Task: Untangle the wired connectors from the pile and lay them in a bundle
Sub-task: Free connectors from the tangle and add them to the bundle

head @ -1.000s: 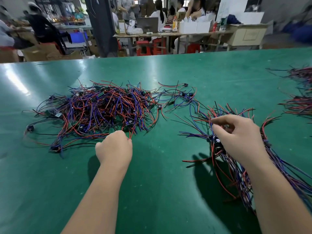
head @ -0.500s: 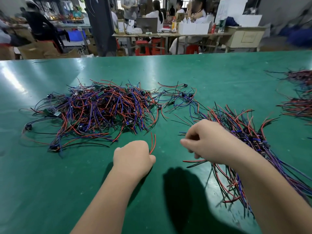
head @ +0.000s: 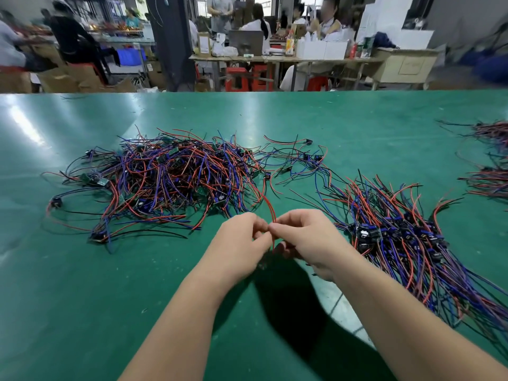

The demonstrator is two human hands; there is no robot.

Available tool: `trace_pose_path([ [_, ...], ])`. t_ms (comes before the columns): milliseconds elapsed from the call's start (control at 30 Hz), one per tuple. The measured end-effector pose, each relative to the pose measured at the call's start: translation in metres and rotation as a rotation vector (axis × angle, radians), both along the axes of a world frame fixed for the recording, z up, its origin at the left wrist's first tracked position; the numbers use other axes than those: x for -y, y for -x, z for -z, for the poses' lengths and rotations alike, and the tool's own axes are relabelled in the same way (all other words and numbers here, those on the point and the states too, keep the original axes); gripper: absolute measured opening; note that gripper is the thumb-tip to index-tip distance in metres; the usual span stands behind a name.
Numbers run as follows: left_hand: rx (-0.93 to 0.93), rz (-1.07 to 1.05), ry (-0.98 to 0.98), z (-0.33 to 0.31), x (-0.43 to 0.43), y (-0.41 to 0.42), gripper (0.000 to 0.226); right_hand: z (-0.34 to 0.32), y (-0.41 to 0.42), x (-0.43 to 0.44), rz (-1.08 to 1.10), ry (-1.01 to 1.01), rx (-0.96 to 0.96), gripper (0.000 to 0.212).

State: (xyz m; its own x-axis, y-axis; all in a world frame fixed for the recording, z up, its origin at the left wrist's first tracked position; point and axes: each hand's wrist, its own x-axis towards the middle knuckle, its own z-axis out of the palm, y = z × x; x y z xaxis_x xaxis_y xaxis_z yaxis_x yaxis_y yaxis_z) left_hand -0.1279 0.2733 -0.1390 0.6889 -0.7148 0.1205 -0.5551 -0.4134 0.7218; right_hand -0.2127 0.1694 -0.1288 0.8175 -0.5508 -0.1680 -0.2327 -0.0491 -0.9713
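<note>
A tangled pile (head: 170, 180) of red, blue and black wired connectors lies on the green table (head: 82, 284), left of centre. To the right lies a laid-out bundle (head: 398, 243) with its black connector heads lined up. My left hand (head: 239, 243) and my right hand (head: 308, 237) meet above the table between the two heaps. Both pinch one red wire (head: 268, 204) that curves up and back toward the pile. Its connector end is hidden inside my hands.
More wire bundles (head: 492, 160) lie at the table's far right edge. Loose strands (head: 297, 158) trail between pile and bundle. Beyond the table's far edge are workbenches, red stools and seated people.
My right hand left the bundle and came left to meet my left hand. My left hand moved right and lifted, drawing a red wire out of the pile; both now pinch it.
</note>
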Motion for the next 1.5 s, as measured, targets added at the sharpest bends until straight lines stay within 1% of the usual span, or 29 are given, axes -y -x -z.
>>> trace_pose_path([
  [67, 0.014, -0.007, 0.124, -0.002, 0.000, -0.002, 0.010, -0.012, -0.004, 0.009, -0.021, 0.115, -0.031, 0.019],
  [133, 0.022, -0.057, 0.202, -0.004, -0.002, -0.005, 0.016, -0.031, -0.014, 0.027, 0.022, 0.294, -0.062, 0.019],
  [167, 0.032, -0.098, 0.205, -0.005, -0.004, -0.008, 0.016, -0.042, -0.021, 0.040, 0.083, 0.383, -0.062, 0.016],
  [233, 0.066, -0.190, 0.151, -0.005, -0.006, -0.012, 0.012, -0.063, -0.039, 0.069, 0.212, 0.464, -0.050, 0.008],
  [267, 0.080, -0.236, 0.113, -0.005, -0.007, -0.014, 0.011, -0.070, -0.048, 0.080, 0.254, 0.471, -0.058, 0.014],
  [333, 0.089, -0.287, 0.057, -0.003, -0.010, -0.016, 0.013, -0.075, -0.067, 0.093, 0.264, 0.520, -0.155, 0.029],
  [367, 0.084, -0.295, 0.040, -0.003, -0.011, -0.016, 0.013, -0.074, -0.075, 0.092, 0.244, 0.561, -0.210, 0.029],
  [433, 0.068, -0.310, -0.003, -0.003, -0.013, -0.016, 0.015, -0.064, -0.091, 0.077, 0.170, 0.567, -0.237, 0.026],
  [567, 0.098, -0.328, -0.155, 0.000, -0.015, -0.017, 0.018, -0.030, -0.117, 0.042, 0.011, 0.443, -0.286, 0.033],
  [700, 0.071, -0.262, -0.236, 0.002, -0.014, -0.015, 0.012, -0.004, -0.136, 0.023, -0.001, 0.456, -0.315, 0.059],
  [733, 0.069, -0.249, -0.249, 0.003, -0.013, -0.015, 0.011, 0.000, -0.141, 0.021, -0.006, 0.472, -0.313, 0.057],
  [833, 0.073, -0.238, -0.276, 0.004, -0.011, -0.015, 0.013, 0.010, -0.154, 0.014, 0.011, 0.580, -0.309, 0.032],
  [867, 0.072, -0.238, -0.277, 0.005, -0.011, -0.015, 0.013, 0.012, -0.155, 0.012, 0.023, 0.614, -0.304, 0.028],
  [933, 0.077, -0.251, -0.270, 0.006, -0.012, -0.016, 0.013, 0.017, -0.155, 0.006, 0.029, 0.653, -0.288, 0.025],
  [1000, 0.096, -0.299, -0.229, 0.003, -0.014, -0.017, 0.012, 0.020, -0.149, 0.003, 0.009, 0.685, -0.273, 0.020],
  [1067, 0.132, -0.374, -0.146, -0.004, -0.015, -0.016, 0.012, 0.019, -0.139, -0.001, -0.059, 0.690, -0.252, 0.019],
  [1133, 0.152, -0.461, 0.001, -0.012, -0.017, -0.012, 0.017, 0.015, -0.126, -0.004, -0.182, 0.620, -0.202, 0.024],
  [1167, 0.156, -0.506, 0.100, -0.016, -0.018, -0.011, 0.019, 0.011, -0.118, -0.007, -0.242, 0.618, -0.184, 0.033],
  [1200, 0.160, -0.542, 0.198, -0.019, -0.020, -0.011, 0.021, 0.009, -0.110, -0.010, -0.296, 0.663, -0.186, 0.040],
  [1233, 0.163, -0.567, 0.276, -0.022, -0.022, -0.012, 0.022, 0.009, -0.104, -0.013, -0.337, 0.732, -0.203, 0.036],
  [1267, 0.166, -0.579, 0.324, -0.023, -0.023, -0.013, 0.020, 0.010, -0.098, -0.016, -0.376, 0.804, -0.209, 0.029],
  [1333, 0.189, -0.591, 0.331, -0.022, -0.024, -0.015, 0.014, 0.014, -0.087, -0.023, -0.431, 0.859, -0.178, 0.014],
  [1367, 0.207, -0.587, 0.313, -0.021, -0.023, -0.016, 0.010, 0.018, -0.081, -0.028, -0.464, 0.869, -0.162, 0.015],
  [1433, 0.242, -0.536, 0.279, -0.016, -0.020, -0.016, 0.009, 0.023, -0.066, -0.038, -0.565, 0.881, -0.115, 0.023],
  [1500, 0.259, -0.496, 0.262, -0.013, -0.019, -0.016, 0.014, 0.023, -0.052, -0.043, -0.628, 0.807, -0.011, 0.018],
])
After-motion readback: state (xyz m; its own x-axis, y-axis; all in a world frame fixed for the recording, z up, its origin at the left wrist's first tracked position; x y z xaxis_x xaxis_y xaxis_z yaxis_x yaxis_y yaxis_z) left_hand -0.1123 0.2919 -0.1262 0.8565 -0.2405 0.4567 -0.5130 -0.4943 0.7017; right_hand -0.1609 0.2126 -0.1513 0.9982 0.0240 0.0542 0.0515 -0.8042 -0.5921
